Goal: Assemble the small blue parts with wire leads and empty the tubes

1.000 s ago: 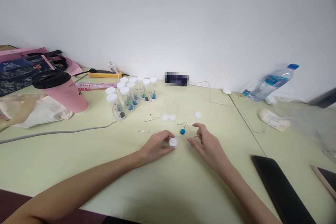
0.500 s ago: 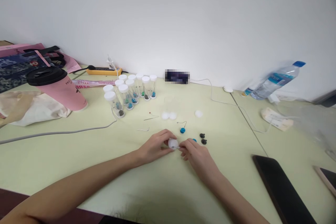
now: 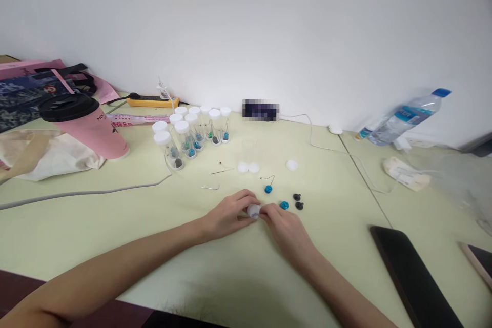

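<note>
My left hand (image 3: 232,212) is closed around a small translucent tube (image 3: 253,210), its round end turned toward me. The fingers of my right hand (image 3: 284,223) are pinched together at the tube's right edge; what they hold, if anything, is hidden. Just beyond my right hand sits a blue knob-like piece (image 3: 284,205), beside two black pieces (image 3: 299,202). Farther off, another blue piece (image 3: 268,189) has a bent wire sticking out of it. An L-shaped metal pin (image 3: 210,187) and a thin wire with a red tip (image 3: 223,168) lie beyond my left hand.
Several capped clear tubes (image 3: 191,146) with coloured pieces inside stand at the back left. White round caps (image 3: 248,167) lie mid-table. A pink cup (image 3: 94,133) stands left, a water bottle (image 3: 409,117) leans at the wall, and a dark phone (image 3: 413,277) lies right.
My right hand has shifted slightly left, its fingertips now against the tube, and a thin piece seen between them before is no longer visible. The near blue piece is now more exposed.
</note>
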Demonstrator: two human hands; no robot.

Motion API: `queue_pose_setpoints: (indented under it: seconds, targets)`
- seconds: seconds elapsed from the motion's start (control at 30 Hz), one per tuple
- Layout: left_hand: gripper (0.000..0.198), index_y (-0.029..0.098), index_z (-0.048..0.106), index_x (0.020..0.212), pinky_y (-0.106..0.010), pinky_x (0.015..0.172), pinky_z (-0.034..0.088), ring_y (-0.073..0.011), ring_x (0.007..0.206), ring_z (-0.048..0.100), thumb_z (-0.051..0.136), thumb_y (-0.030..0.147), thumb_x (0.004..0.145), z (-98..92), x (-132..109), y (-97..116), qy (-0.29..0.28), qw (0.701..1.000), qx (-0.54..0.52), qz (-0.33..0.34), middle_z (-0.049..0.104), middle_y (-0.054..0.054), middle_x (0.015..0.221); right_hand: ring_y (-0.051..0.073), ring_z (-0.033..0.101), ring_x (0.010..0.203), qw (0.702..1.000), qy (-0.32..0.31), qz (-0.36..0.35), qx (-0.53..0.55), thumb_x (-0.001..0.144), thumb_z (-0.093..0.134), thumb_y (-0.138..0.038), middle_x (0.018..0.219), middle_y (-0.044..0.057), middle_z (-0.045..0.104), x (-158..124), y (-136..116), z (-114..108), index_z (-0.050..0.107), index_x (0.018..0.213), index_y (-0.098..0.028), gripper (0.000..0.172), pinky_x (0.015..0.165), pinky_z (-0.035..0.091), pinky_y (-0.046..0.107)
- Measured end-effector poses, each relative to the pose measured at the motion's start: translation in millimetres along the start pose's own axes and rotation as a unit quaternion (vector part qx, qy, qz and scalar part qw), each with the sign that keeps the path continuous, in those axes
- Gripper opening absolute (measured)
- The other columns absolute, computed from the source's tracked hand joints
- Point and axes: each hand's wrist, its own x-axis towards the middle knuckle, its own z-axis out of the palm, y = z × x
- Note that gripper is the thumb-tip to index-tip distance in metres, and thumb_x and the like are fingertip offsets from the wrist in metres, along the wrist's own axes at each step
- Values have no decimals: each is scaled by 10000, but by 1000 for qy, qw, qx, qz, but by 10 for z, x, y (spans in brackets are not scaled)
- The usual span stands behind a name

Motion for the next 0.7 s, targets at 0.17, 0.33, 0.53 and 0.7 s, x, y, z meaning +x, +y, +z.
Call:
queue_pose_setpoints:
  seconds: [0.17, 0.33, 0.53, 0.7]
  targets:
    - [213, 223, 546, 1070, -288, 803, 484, -163, 923, 578, 543, 220, 857, -5, 0, 8, 0, 1000, 2, -2, 561, -54, 1061, 139, 524, 585, 1000, 0, -5, -1, 943, 384, -207, 713, 10, 574, 15, 0, 3, 476, 815, -201, 157, 507, 309, 233]
    - [211, 222, 545, 1063, -281, 792, 480, -156, 910, 573, 554, 213, 852, -6, -8, 14, 6, 1000, 6, -3, 559, -46, 1050, 131, 529, 583, 999, 15, 3, -31, 965, 360, -216, 713, 13, 586, 17, 8, -24, 515, 812, -188, 220, 508, 298, 240]
    - [200, 219, 540, 1060, -271, 755, 489, -150, 886, 573, 537, 219, 860, 6, -15, 8, 7, 1000, 5, -4, 546, -48, 1052, 99, 477, 537, 994, 48, -20, -93, 964, 362, -190, 776, 26, 586, 6, 16, -22, 576, 834, -178, 251, 469, 242, 247]
    - [184, 220, 534, 1040, -275, 738, 494, -152, 866, 567, 541, 225, 856, 13, -13, 3, 5, 1000, 4, -5, 536, -50, 1035, 84, 451, 525, 993, 76, -32, -80, 959, 393, -199, 776, 16, 564, 8, 17, 18, 597, 839, -178, 237, 463, 227, 239]
